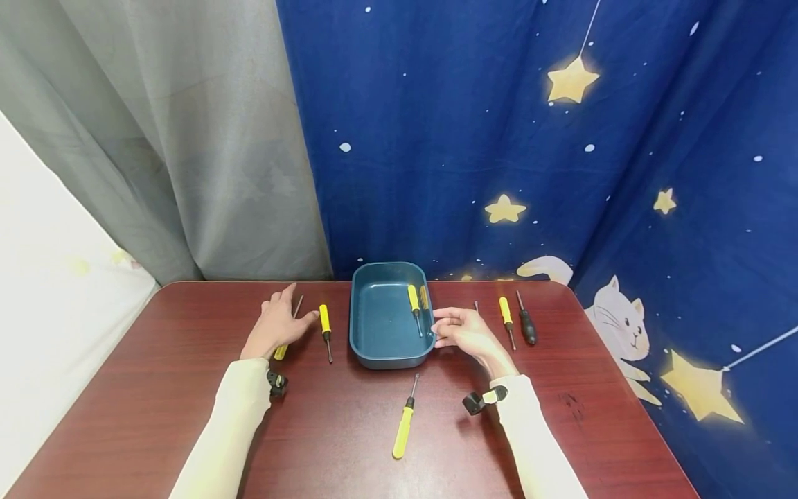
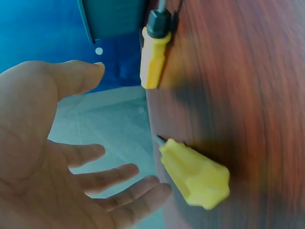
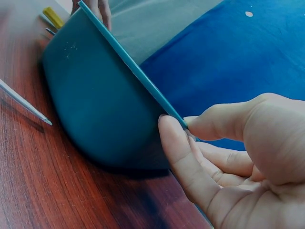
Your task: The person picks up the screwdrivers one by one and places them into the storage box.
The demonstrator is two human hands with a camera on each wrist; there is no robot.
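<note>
My left hand (image 1: pixel 274 327) hovers with fingers spread over a yellow-handled screwdriver (image 1: pixel 281 352), apart from it in the left wrist view. Beside the thumb lies a second yellow-and-black screwdriver (image 1: pixel 325 320). At the table's back middle stands a blue-green plastic bin (image 1: pixel 386 363). My right hand (image 1: pixel 466 333) pinches its right rim between thumb and fingers, as the right wrist view shows. Inside the bin, a yellow-handled screwdriver (image 1: pixel 413 298) leans by the right wall; a yellowish patch beside it may be a reflection.
In front of the bin lies another yellow screwdriver (image 1: pixel 403 431). To the right are a yellow one (image 1: pixel 506 313) and a black-handled one (image 1: pixel 528 328). A thin metal tip (image 1: pixel 476 305) shows behind my right hand. Curtains (image 1: pixel 436 138) hang along the table's back edge.
</note>
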